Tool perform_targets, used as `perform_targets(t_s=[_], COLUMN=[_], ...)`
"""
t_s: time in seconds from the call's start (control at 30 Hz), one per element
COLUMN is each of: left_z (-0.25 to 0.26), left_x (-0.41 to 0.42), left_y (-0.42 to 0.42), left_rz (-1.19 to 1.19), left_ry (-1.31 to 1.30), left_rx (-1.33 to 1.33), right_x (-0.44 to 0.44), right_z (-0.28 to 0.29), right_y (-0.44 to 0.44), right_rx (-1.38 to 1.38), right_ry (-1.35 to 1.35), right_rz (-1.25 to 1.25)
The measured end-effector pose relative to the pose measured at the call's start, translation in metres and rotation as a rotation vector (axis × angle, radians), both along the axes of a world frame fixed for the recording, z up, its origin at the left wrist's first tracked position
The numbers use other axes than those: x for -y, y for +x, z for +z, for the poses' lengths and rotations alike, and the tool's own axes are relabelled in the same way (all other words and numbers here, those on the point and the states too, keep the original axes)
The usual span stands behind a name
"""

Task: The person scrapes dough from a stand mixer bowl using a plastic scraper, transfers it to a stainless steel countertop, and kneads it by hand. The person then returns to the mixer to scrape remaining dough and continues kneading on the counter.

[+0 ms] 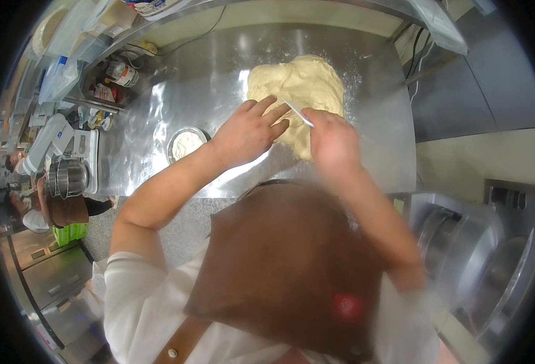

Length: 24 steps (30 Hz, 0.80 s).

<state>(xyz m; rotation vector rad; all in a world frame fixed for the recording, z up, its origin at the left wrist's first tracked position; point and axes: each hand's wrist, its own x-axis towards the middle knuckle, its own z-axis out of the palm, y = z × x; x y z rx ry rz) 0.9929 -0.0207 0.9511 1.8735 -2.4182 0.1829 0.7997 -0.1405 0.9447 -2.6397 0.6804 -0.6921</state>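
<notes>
A large, soft mass of pale yellow dough (301,75) lies on the stainless steel table (194,86), with a dusting of flour at its right side. My right hand (335,141) grips a white dough scraper (298,111), its blade slanting across the dough's near part. At the near left edge of the dough, my left hand (249,129) is spread with its fingers apart, the fingertips over or touching the dough. It holds nothing that I can see. Just left of my left wrist stands a round metal bowl (169,148) of white flour (187,144).
A stand mixer (51,139) with a steel bowl (72,177) stands at the table's left end. Containers crowd a shelf (153,20) above the table's back. Another person (62,209) stands far left. A large metal machine (463,245) is at my right.
</notes>
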Motion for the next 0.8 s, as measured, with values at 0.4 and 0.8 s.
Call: perform_targets(t_s=[0.4,0.8], left_z=[-0.030,-0.068], left_x=[-0.006,0.002], left_y=[0.008,0.030], left_rz=[-0.016,0.010], left_ry=[0.024,0.122], left_rx=[-0.081,-0.088], right_x=[0.063,0.016], right_z=[-0.172,-0.068], right_y=[0.016,0.005], right_rx=[-0.136,0.056], right_ry=[0.702,0.480], right_rz=[-0.320,-0.005])
